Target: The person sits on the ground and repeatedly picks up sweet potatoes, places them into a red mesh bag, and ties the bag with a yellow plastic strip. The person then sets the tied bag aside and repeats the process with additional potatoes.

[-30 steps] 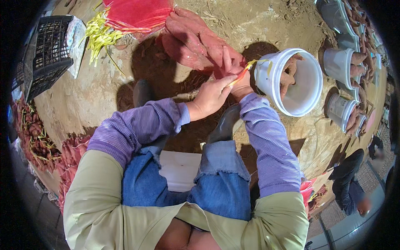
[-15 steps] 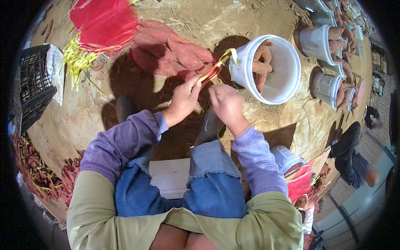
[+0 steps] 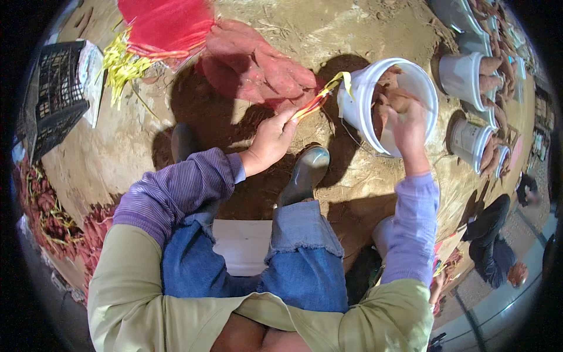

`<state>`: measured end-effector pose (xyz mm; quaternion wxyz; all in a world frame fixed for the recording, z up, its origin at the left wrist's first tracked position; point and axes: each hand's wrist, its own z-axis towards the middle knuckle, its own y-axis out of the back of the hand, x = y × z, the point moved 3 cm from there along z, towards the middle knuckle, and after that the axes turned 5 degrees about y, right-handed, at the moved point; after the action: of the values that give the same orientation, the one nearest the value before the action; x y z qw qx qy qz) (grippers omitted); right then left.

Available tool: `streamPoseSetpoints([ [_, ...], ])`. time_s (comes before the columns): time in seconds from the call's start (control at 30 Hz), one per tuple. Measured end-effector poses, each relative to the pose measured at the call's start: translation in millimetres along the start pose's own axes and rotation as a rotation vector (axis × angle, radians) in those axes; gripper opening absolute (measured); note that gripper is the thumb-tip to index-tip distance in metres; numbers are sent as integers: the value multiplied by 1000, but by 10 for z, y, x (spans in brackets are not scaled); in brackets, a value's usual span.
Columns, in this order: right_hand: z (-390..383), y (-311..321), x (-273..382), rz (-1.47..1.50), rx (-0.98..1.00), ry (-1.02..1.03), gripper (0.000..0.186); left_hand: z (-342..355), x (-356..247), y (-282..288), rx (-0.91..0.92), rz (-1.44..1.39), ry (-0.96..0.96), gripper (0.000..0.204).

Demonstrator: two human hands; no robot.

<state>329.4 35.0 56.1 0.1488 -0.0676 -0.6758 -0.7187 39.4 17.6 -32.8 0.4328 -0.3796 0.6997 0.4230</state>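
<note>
Pinched in my left hand are the yellow and red drawstrings at the mouth of a red mesh bag. The bag lies on the dirt floor, full of sweet potatoes. To its right a white bucket leans with its mouth toward me and holds several brown sweet potatoes. My right hand reaches into that mouth, its fingers closed around a sweet potato; the fingertips are partly hidden. One loose yellow string end rests by the bucket's rim.
Flat red mesh bags and a bunch of yellow strings lie at the upper left, near a black plastic crate. More filled buckets line the right. Red sweet potatoes are piled at the left. Another person is at far right.
My right hand has left the drawstrings and moved right into the bucket, onto a sweet potato. My left hand has kept hold of the strings. The view has shifted slightly.
</note>
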Motion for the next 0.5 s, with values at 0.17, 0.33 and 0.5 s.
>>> streamPoseSetpoints([
  [0.17, -497, 673, 893, 659, -211, -206, 53, -66, -23, 30, -10, -20, -6, 29],
  [0.33, -864, -251, 1034, 944, 520, -760, 41, -70, -17, -10, 5, -22, 26, 31],
  [0.5, -741, -940, 1000, 1018, 560, -516, 57, -153, -59, 15, 5, 60, -42, 32],
])
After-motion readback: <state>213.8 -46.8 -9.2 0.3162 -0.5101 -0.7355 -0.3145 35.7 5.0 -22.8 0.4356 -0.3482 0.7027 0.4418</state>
